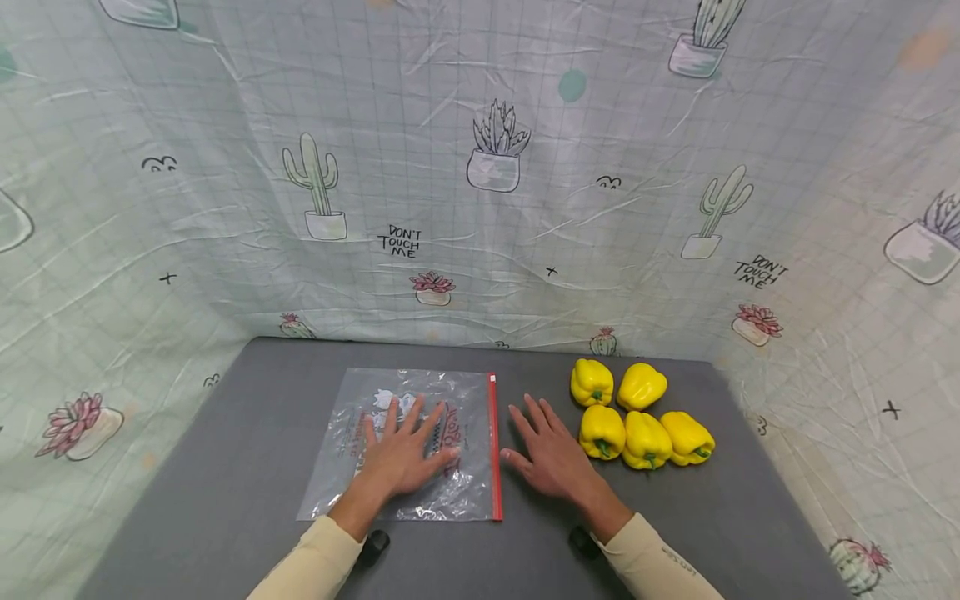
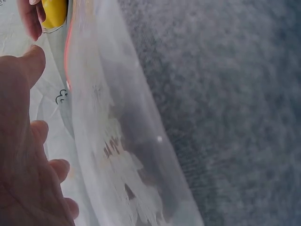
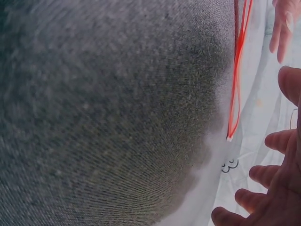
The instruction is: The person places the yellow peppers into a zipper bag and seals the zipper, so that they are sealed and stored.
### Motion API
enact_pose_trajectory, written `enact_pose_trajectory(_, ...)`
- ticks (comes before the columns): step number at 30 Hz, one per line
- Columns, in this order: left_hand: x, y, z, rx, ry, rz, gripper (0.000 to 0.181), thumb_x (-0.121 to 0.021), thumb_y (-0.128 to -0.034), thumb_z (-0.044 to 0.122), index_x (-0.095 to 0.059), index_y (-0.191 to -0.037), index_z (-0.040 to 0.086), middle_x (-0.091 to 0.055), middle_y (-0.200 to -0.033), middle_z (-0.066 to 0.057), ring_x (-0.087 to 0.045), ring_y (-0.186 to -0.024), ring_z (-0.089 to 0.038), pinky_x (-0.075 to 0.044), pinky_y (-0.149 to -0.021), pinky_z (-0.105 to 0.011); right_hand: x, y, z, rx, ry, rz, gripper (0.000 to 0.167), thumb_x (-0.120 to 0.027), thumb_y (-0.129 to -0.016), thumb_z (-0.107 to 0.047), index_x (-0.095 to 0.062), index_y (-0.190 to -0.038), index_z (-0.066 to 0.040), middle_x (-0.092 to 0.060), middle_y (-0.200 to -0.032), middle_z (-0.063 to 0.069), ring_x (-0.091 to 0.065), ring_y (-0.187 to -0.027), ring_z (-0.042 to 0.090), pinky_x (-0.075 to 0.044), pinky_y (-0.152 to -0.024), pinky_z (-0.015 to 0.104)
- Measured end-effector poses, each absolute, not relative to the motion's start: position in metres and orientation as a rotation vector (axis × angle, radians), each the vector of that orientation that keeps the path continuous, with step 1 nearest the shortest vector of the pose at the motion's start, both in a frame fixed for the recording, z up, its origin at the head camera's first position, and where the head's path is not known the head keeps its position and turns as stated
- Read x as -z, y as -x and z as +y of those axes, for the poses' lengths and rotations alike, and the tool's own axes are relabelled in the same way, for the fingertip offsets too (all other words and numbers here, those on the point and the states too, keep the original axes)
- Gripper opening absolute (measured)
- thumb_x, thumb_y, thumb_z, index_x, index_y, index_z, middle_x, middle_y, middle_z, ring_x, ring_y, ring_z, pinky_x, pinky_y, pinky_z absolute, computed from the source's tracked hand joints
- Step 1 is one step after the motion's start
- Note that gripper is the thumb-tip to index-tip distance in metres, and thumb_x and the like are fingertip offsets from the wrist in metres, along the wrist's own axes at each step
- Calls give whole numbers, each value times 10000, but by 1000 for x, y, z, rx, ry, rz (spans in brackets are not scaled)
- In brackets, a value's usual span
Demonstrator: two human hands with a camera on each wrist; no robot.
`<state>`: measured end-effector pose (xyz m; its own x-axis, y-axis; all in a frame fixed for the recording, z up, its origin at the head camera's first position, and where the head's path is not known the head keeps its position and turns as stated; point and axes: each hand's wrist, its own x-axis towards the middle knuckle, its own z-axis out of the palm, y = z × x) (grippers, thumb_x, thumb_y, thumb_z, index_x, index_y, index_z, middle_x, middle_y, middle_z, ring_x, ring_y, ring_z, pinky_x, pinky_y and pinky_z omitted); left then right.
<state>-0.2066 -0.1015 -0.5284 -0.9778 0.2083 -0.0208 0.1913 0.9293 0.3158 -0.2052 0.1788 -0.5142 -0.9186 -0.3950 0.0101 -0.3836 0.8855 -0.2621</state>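
Note:
A clear plastic zip bag (image 1: pixel 472 492) lies flat on the grey table, its red zip edge (image 1: pixel 496 450) facing right and printing on its front. Over the bag is my left hand (image 1: pixel 405 458), palm down with fingers spread; the left wrist view has the bag (image 2: pixel 103 117) beside that hand (image 2: pixel 28 141). My right hand (image 1: pixel 555 458), also palm down and spread, is between the red edge and several yellow bell peppers (image 1: pixel 647 440). It holds nothing. In the right wrist view its fingers (image 3: pixel 265 176) are straight, with the red zip edge (image 3: pixel 237 70) beyond.
The peppers sit close together in two rows at the right of the grey table (image 1: pixel 225 467). A cactus-printed cloth (image 1: pixel 420 167) hangs behind the table and along both sides. Dark bands (image 1: pixel 375 546) are on both wrists.

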Motion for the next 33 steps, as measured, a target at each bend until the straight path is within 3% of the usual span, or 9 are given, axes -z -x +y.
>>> enact_pose_trajectory(33, 529, 218, -73, -506, -292, 2877, 910, -515, -898, 817, -298, -1649, 350, -186, -1766, -50, -31, -1626, -480, -20, -1173, -846, 517, 224, 175, 466, 553, 2906, 756, -568, -1029, -540, -348, -1637, -148, -240, -1734, 170, -215, -1603, 441, -244, -1275, 626)
